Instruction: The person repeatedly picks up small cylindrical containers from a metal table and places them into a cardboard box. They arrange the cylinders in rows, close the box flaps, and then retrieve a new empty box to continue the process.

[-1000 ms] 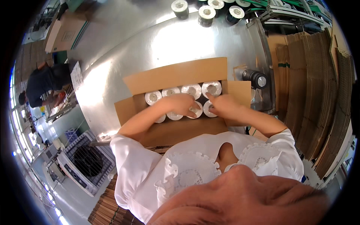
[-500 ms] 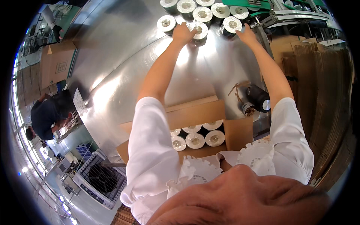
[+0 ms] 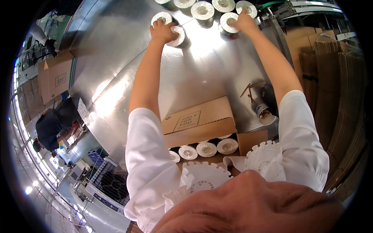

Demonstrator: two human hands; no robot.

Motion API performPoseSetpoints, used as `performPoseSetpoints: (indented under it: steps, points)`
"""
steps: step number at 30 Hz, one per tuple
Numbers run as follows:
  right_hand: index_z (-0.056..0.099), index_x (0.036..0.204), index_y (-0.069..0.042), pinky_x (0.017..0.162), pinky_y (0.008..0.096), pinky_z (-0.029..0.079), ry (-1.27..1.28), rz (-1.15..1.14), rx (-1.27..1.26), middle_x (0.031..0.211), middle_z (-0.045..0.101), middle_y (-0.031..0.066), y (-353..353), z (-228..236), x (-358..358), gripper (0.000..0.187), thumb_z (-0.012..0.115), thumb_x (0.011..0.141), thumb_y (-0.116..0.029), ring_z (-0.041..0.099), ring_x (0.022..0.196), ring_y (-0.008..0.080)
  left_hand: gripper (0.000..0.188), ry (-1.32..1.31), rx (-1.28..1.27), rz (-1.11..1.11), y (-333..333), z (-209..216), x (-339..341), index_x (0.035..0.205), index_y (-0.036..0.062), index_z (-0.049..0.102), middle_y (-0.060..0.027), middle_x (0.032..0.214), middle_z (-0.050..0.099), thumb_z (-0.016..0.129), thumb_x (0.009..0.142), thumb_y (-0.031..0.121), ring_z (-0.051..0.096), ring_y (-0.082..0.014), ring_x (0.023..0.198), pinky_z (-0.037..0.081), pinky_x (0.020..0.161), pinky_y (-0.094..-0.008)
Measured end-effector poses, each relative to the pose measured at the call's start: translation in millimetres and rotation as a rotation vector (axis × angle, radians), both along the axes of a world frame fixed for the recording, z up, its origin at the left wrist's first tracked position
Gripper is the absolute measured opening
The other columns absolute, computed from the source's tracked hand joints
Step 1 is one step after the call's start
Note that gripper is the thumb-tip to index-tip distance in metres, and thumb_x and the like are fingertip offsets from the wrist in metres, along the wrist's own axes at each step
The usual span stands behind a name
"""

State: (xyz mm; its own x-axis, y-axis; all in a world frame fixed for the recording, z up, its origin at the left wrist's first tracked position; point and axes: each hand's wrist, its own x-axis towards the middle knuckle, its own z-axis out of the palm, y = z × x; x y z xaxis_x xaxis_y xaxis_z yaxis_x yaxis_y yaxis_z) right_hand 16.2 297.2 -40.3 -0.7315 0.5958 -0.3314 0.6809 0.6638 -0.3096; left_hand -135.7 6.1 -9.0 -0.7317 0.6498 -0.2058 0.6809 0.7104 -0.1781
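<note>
Since the left hand (image 3: 164,33), at eleven o'clock, seems to pinch two rolls (image 3: 180,39) together, one could slip. The right hand (image 3: 244,22), at one o'clock, touches another roll (image 3: 225,23); its grip is unclear.

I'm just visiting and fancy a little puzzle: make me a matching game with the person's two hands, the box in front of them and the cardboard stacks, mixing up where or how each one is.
Things:
1. left hand
2. right hand
3. cardboard box
4. cardboard stacks

Places and states:
A. at the right end of the rolls on the table
B. along the picture's right side
C. toward the left end of those rolls
D. open, with white-topped rolls inside

Pairs: 1-C, 2-A, 3-D, 4-B
</note>
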Motion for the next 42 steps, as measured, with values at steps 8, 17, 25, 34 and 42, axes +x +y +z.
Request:
performPoseSetpoints:
  steps: [8, 17, 25, 34, 42]
  points:
    - [0.038, 0.131, -0.004, 0.079, 0.0444, 0.050, 0.168, 0.035, -0.107, 0.096, 0.064, 0.0250, -23, -15, 62, 0.080, 0.075, 0.066, -0.030, 0.062, 0.089, 0.0408, 0.050, -0.345, 0.021, -0.052, -25, -4, 23, 0.109, 0.0238, 0.068, -0.0139, 0.107, 0.061, 0.068, 0.070, 0.055, 0.058, -0.0300, 0.101, 0.047, 0.088, -0.0400]
    - [0.047, 0.127, -0.002, 0.070, 0.0383, 0.050, 0.319, 0.138, -0.090, 0.083, 0.064, 0.0212, -30, 63, 240, 0.068, 0.072, 0.067, -0.019, 0.064, 0.074, 0.0329, 0.035, -0.773, 0.863, 0.483, -177, 231, 147, 0.108, 0.0038, 0.065, -0.0065, 0.093, 0.064, 0.069, 0.082, 0.025, 0.058, -0.0130, 0.085, 0.046, 0.075, -0.0277]
    - [0.044, 0.130, -0.002, 0.073, 0.0244, 0.050, 0.731, 0.011, -0.189, 0.092, 0.068, 0.0099, -120, 299, 284, 0.058, 0.067, 0.076, -0.002, 0.062, 0.079, 0.0104, 0.034, -1.278, 1.111, 0.627, -289, 332, 329, 0.113, -0.0024, 0.060, -0.0058, 0.109, 0.060, 0.067, 0.083, 0.013, 0.055, -0.0146, 0.103, 0.044, 0.089, -0.0285]
    - [0.034, 0.131, -0.006, 0.061, 0.0460, 0.049, 0.000, 0.945, -0.612, 0.071, 0.060, 0.0211, -330, 280, 312, 0.060, 0.059, 0.077, -0.010, 0.061, 0.068, 0.0381, 0.027, -0.188, -0.096, -0.286, -318, 271, 379, 0.093, 0.0126, 0.069, -0.0098, 0.101, 0.054, 0.070, 0.070, 0.026, 0.050, -0.0259, 0.104, 0.042, 0.084, -0.0376]
    - [0.038, 0.130, 0.006, 0.068, 0.0422, 0.050, 0.180, 1.076, -0.821, 0.079, 0.064, 0.0221, -365, 227, 269, 0.067, 0.068, 0.079, -0.025, 0.063, 0.076, 0.0400, 0.022, -0.652, -0.061, -0.095, -316, 244, 337, 0.093, 0.0172, 0.072, -0.0099, 0.099, 0.059, 0.069, 0.073, 0.025, 0.055, -0.0277, 0.099, 0.048, 0.082, -0.0387]
